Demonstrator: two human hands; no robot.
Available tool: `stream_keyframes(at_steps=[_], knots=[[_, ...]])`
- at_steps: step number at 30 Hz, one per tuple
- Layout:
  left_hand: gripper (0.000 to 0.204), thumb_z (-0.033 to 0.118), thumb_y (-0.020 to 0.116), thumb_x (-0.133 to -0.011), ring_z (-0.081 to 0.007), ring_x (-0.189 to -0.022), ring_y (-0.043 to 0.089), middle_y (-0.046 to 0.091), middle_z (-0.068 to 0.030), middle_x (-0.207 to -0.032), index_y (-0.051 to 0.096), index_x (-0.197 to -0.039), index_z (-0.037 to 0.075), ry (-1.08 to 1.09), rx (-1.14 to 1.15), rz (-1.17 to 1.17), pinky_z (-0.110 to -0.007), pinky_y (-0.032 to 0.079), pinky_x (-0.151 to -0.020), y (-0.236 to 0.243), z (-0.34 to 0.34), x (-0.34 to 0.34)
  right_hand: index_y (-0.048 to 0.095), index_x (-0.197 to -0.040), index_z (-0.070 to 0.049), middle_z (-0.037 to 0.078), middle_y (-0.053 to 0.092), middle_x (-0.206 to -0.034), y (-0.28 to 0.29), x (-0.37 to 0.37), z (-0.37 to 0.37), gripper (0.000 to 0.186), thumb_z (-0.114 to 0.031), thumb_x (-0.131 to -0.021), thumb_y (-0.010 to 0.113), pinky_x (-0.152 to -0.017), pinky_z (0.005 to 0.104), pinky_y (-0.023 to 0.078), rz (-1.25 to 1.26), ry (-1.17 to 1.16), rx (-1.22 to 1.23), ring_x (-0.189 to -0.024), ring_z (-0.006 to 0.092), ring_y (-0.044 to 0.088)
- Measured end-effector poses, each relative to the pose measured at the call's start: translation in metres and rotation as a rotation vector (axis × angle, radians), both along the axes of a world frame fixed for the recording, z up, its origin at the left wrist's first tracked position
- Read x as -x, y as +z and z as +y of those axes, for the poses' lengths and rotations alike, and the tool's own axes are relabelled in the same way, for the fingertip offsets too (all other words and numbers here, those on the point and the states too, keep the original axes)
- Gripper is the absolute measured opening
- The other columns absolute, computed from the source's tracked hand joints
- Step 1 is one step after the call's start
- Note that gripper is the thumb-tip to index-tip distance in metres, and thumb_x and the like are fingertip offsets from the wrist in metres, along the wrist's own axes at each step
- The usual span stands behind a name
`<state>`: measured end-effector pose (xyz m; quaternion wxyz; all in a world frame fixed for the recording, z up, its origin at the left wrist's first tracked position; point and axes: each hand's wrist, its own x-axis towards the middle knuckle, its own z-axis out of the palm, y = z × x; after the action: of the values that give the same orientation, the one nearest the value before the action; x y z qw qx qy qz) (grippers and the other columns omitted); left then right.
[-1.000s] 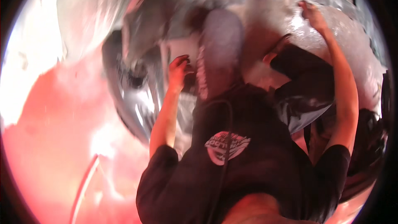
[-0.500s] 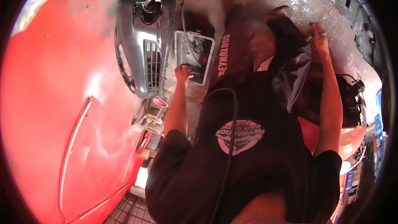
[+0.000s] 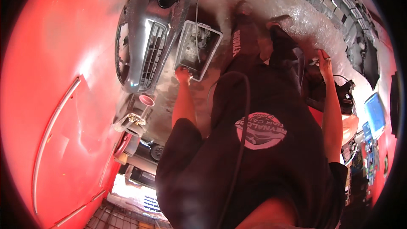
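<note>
Left of the pale-rimmed bin [image 3: 211, 56] we see a red wall [image 3: 55, 55], then a dark bumper [image 3: 146, 76]. Our left hand [image 3: 183, 74] curls at its near corner; our right hand [image 3: 325, 60] hangs well right; whether either grips anything, we cannot tell.

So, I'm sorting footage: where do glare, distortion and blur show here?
Head view: glare whitens part of the red wall at left; head view: the pale tube on it curves, perhaps from fisheye bending; head view: the left hand and right hand look soft, finger detail hard to read.
</note>
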<state>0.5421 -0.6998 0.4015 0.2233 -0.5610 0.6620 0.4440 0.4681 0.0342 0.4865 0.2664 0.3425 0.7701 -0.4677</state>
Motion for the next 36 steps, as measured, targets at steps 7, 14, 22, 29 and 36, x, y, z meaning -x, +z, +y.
stream_keyframes(at_steps=[7,14,22,29,36], knots=[[0.041,0.009,0.062,-0.083,-0.0363,-0.076,0.069,0.066,-0.0178,-0.102,0.059,-0.124,0.006,-0.051,0.156,-0.185,-0.054,0.062,-0.067,0.033,-0.005,-0.006,0.066,-0.118,-0.007,0.011,0.071,-0.079,0.025,-0.018,0.006,0.043,-0.042,-0.104,0.045,-0.062,0.0317,0.052,0.094,0.192,-0.084,-0.066,0.0185,0.066],[0.04,0.014,0.062,-0.093,-0.0413,-0.094,0.069,0.063,-0.022,-0.117,0.053,-0.13,0.002,-0.175,-0.278,-0.221,-0.054,0.062,-0.074,0.034,0.019,0.067,0.064,-0.123,-0.003,0.016,0.071,-0.104,0.094,0.023,-0.035,0.049,-0.045,-0.103,0.046,-0.081,0.0363,0.052,-0.286,-0.034,-0.047,-0.084,0.0278,0.068],[0.041,0.02,0.055,-0.098,-0.0329,-0.091,0.068,0.064,-0.0158,-0.11,0.048,-0.134,0.002,-0.347,-0.35,-0.204,-0.049,0.063,-0.072,0.014,0.053,0.196,0.063,-0.117,0.005,0.016,0.065,-0.115,0.142,0.017,-0.041,0.054,-0.041,-0.088,0.069,-0.085,0.0364,0.051,0.396,-0.207,0.462,-0.103,0.0201,0.063],[0.035,0.025,0.06,-0.098,-0.0287,-0.084,0.069,0.067,-0.0143,-0.107,0.055,-0.127,0.007,-0.794,-0.351,0.011,-0.042,0.061,-0.066,0.048,0.237,0.377,0.063,-0.11,-0.001,0.009,0.058,-0.07,0.069,-0.078,-0.074,0.026,-0.018,-0.091,0.06,-0.047,0.034,0.052,0.15,-0.741,0.563,-0.051,0.0163,0.057],[0.027,0.019,0.061,-0.097,-0.0234,-0.08,0.069,0.067,-0.0132,-0.1,0.061,-0.117,0.0,-1.296,-0.334,0.097,-0.033,0.058,-0.062,0.051,0.492,0.431,0.054,-0.117,0.002,0.008,0.054,-0.069,0.037,-0.094,-0.011,0.029,-0.014,-0.094,0.056,-0.048,0.0356,0.054,0.096,-1.207,0.704,-0.051,0.0178,0.054]])
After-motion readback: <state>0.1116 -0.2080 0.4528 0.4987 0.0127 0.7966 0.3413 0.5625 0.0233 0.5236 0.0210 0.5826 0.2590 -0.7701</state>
